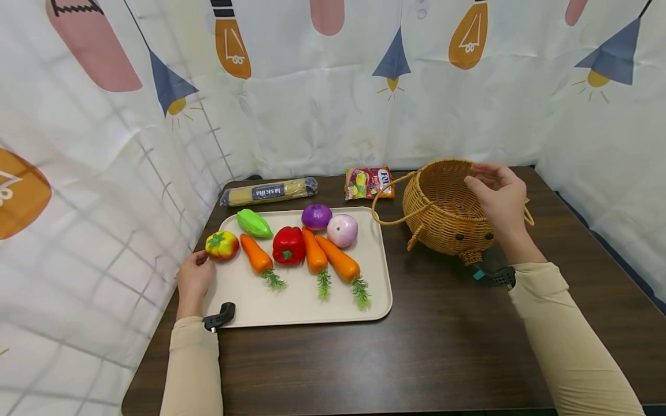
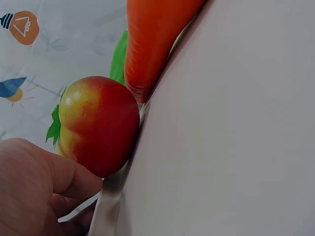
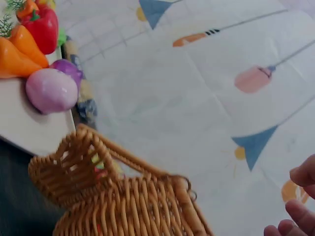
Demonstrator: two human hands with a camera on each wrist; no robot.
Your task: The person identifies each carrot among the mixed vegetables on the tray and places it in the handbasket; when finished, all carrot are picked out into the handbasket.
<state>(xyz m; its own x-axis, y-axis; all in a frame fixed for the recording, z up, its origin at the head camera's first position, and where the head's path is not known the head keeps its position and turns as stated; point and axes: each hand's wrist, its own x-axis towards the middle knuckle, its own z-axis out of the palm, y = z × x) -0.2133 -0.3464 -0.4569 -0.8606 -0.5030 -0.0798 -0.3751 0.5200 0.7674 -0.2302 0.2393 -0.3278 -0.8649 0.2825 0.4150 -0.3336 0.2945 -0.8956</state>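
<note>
At the left edge of a cream tray (image 1: pixel 296 306), my left hand (image 1: pixel 195 282) holds the rim with curled fingers. The left wrist view shows one fingertip (image 2: pixel 92 186) over the rim, right beside a red-and-yellow toy tomato (image 2: pixel 101 125), and other fingers below. My right hand (image 1: pixel 500 199) is raised over the right side of a wicker basket (image 1: pixel 442 222), thumb and fingers apart, nothing between them. On the tray lie carrots (image 1: pixel 256 254), a red bell pepper (image 1: pixel 288 245), a green vegetable (image 1: pixel 255 223), a purple onion (image 1: pixel 316 216) and a paler onion (image 1: pixel 342 230).
Behind the tray lies a pack of spaghetti (image 1: pixel 269 191), with a colourful candy bag (image 1: pixel 369 183) to its right. The basket's looped handle (image 1: pixel 380 216) leans toward the tray's right corner. A printed curtain (image 1: pixel 322 115) hangs behind and left of the dark table (image 1: pixel 442 352).
</note>
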